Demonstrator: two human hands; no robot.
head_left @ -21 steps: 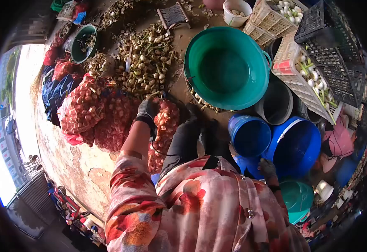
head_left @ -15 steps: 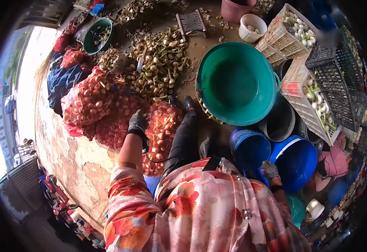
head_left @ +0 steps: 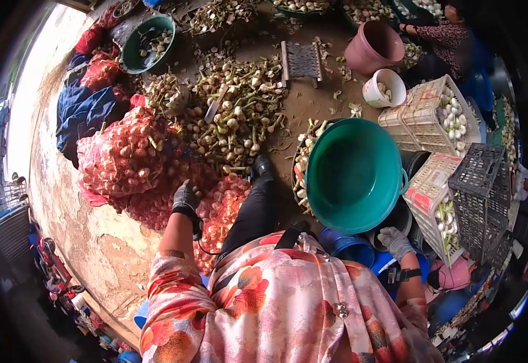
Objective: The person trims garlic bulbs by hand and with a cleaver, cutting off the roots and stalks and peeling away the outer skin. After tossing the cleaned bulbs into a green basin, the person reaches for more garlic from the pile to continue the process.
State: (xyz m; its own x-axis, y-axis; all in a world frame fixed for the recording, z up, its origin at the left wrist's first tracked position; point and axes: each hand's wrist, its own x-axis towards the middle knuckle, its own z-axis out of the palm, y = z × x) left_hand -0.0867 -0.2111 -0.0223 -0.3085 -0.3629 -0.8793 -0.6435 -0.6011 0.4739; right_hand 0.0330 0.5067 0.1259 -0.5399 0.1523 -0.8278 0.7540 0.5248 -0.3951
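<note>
My left hand (head_left: 186,198), in a grey glove, is over the red mesh bags of bulbs (head_left: 221,209), its fingers slightly apart and nothing seen in them. My right hand (head_left: 395,242), also gloved, is over the black bucket (head_left: 400,219) and the blue bucket (head_left: 352,247), its fingers loosely bent and apart, with nothing visible in them. A large green tub (head_left: 355,175) sits in front of it, with a little liquid at its bottom. A fuller mesh bag (head_left: 122,154) lies left of my left hand.
Loose bulbs and stems (head_left: 234,121) cover the ground ahead, near a low woven stool (head_left: 301,62). A pink bucket (head_left: 367,48), white bucket (head_left: 385,88) and crates (head_left: 418,124) stand to the right. Another person (head_left: 445,42) is at the upper right.
The view has shifted, bringing another person into sight. My right hand has moved up and forward from the blue buckets. My left hand remains over the mesh bags.
</note>
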